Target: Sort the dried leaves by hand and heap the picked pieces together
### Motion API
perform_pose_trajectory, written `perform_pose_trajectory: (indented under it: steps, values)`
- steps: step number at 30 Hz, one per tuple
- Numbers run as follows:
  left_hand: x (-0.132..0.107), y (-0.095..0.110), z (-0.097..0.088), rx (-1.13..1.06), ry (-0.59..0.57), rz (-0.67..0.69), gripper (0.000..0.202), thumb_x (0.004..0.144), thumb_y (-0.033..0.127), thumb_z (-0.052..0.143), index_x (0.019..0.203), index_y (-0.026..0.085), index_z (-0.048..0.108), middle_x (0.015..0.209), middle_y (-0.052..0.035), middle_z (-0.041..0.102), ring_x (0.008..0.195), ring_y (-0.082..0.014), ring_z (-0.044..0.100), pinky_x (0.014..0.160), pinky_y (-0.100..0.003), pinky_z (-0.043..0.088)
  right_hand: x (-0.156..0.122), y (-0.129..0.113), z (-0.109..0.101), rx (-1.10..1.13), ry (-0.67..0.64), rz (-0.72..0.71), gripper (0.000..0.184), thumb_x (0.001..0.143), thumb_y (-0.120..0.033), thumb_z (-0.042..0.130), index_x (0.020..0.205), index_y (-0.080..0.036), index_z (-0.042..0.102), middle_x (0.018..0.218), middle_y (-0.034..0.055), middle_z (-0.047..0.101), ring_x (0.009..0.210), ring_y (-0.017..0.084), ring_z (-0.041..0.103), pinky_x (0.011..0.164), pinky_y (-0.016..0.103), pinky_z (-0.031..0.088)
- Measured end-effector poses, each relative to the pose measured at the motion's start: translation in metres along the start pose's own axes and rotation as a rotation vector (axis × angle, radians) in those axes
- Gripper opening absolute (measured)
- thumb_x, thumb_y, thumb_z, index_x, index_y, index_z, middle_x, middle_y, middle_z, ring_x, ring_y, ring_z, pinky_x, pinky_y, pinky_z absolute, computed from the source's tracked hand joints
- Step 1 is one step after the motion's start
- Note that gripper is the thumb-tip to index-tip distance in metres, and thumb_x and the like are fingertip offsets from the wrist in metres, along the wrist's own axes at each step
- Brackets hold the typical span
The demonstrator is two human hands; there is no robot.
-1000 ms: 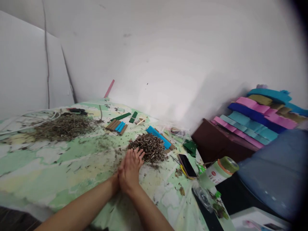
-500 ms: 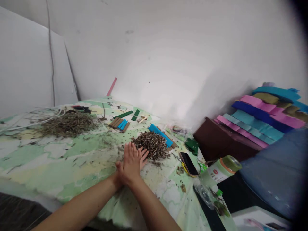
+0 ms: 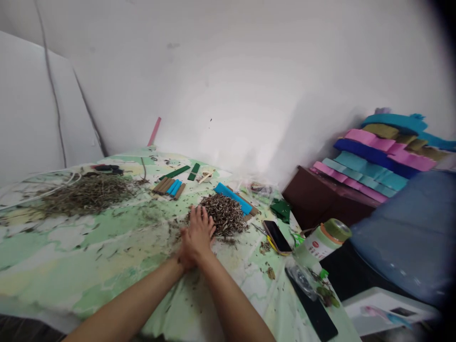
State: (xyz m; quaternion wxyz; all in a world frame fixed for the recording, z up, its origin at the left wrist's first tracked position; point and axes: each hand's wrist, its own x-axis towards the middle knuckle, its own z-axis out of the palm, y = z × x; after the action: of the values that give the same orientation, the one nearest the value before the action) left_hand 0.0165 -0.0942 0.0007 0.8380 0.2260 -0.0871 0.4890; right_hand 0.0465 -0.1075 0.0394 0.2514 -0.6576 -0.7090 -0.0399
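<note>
My right hand [image 3: 199, 235] lies over my left, its fingers stretched out towards a heap of dried, curled leaves [image 3: 225, 216]. Most of my left hand [image 3: 184, 254] is covered by the right; only its wrist side and some extended fingertips show. The palms appear to lie against each other, and whatever may be between them is hidden. Both hands are at the near left edge of the heap, low over the patterned tablecloth [image 3: 117, 270]. Behind the heap is a blue roll [image 3: 233, 198] beside brown ones.
A pile of dry stems [image 3: 89, 192] and white cable lie at left. Short brown and blue rolls [image 3: 169, 186] and green strips [image 3: 194, 172] sit farther back. At right are a phone [image 3: 277, 236], yellow-handled scissors [image 3: 271, 244], a bottle [image 3: 326, 240] and stacked coloured crepe paper [image 3: 377, 156].
My hands have shifted slightly, with the right covering more of the left's fingers. The view has turned a little, so the surroundings sit farther left.
</note>
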Motion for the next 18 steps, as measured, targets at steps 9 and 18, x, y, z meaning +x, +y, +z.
perform_pose_trajectory:
  steps: [9, 18]
  values:
    - [-0.009, -0.027, 0.022, -0.11, 0.324, 0.537, 0.076, 0.072, 0.079, 0.022, 0.13, 0.035, 0.047, 0.138, -0.0008, 0.047, 0.137, -0.0264, 0.023, 0.109, -0.046, 0.019, -0.024, -0.003, 0.004, 0.001, 0.029, -0.183, 0.078, 0.082, -0.055, 0.045, 0.146, -0.022, 0.014, 0.152, 0.0069, 0.018, 0.14, 0.026, 0.009, 0.109, 0.049, 0.013]
    - [0.008, 0.018, -0.005, -0.054, 0.251, -0.042, 0.054, 0.092, 0.052, 0.022, 0.131, 0.026, 0.048, 0.134, -0.0067, 0.05, 0.134, -0.0264, 0.03, 0.108, -0.047, 0.023, -0.01, 0.025, 0.004, -0.012, 0.013, -0.081, 0.062, 0.09, -0.043, 0.038, 0.144, -0.017, 0.023, 0.148, 0.0112, 0.027, 0.138, 0.028, 0.016, 0.107, 0.05, 0.017]
